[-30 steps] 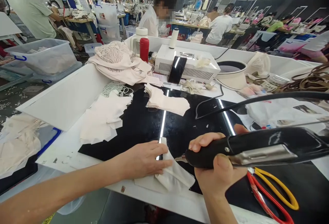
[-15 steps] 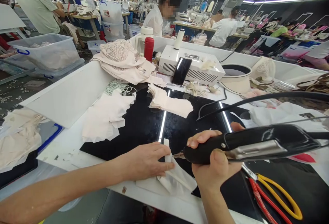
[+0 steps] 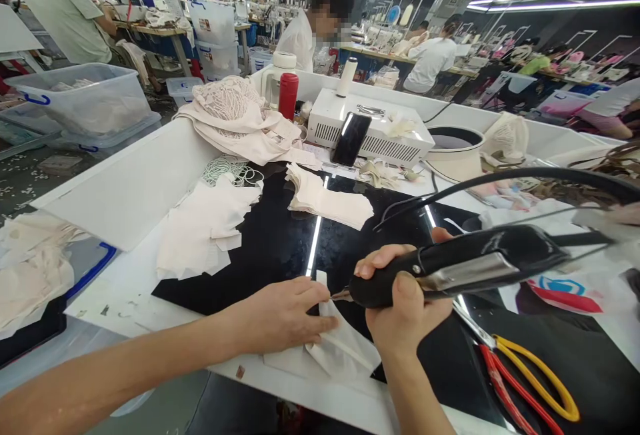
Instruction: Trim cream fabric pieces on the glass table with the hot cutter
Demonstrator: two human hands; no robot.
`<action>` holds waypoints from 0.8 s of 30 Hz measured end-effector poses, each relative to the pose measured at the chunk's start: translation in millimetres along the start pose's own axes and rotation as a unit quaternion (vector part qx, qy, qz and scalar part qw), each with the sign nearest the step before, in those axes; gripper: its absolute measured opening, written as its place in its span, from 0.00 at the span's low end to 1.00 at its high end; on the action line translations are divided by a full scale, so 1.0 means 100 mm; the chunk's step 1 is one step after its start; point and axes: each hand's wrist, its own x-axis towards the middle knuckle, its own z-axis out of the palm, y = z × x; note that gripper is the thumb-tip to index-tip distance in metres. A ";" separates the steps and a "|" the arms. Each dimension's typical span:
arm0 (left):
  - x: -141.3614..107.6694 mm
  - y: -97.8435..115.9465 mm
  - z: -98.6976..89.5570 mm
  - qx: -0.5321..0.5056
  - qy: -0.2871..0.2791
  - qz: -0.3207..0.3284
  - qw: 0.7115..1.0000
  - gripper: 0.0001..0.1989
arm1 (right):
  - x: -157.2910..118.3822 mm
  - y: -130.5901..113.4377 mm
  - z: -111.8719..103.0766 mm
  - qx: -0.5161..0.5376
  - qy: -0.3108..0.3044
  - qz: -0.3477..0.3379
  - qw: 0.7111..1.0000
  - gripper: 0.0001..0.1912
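Note:
Near the front edge of the table, my left hand (image 3: 285, 315) holds a thin white fabric piece (image 3: 345, 348), its fingers bent over the folded upper part. A narrow end of this fabric sticks up past the fingertips. My right hand (image 3: 405, 302) is wrapped around a black corded hand tool (image 3: 460, 262) with a metal lever along its side. The tool's thin metal tip (image 3: 342, 295) points left and is at or very close to the fabric beside my left fingertips. Whether the tip touches the cloth I cannot tell.
Scissors (image 3: 530, 368) with red and yellow handles lie right of my right hand. Beyond are a cream fabric stack (image 3: 330, 198), white pieces (image 3: 200, 228), a phone (image 3: 351, 138) against a white box (image 3: 320, 115), and a red bottle (image 3: 289, 96). The tool's cord (image 3: 480, 185) arcs rightward.
My right hand and the black tool have shifted slightly left and up, bringing the tip closer to the fabric by my left fingers. The left hand has barely moved.

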 end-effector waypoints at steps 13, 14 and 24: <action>0.26 0.11 -0.07 0.015 0.028 -0.024 0.999 0.06 | 0.18 -0.21 -0.46 -0.073 -0.019 -0.021 0.997 0.24; 0.32 0.15 -0.03 0.020 0.029 -0.027 0.999 0.05 | 0.18 -0.23 -0.51 -0.089 -0.024 -0.018 0.996 0.22; 0.56 0.24 0.44 0.138 0.059 0.002 0.989 0.10 | 0.09 -0.38 -1.52 -0.424 -0.014 0.052 0.904 0.25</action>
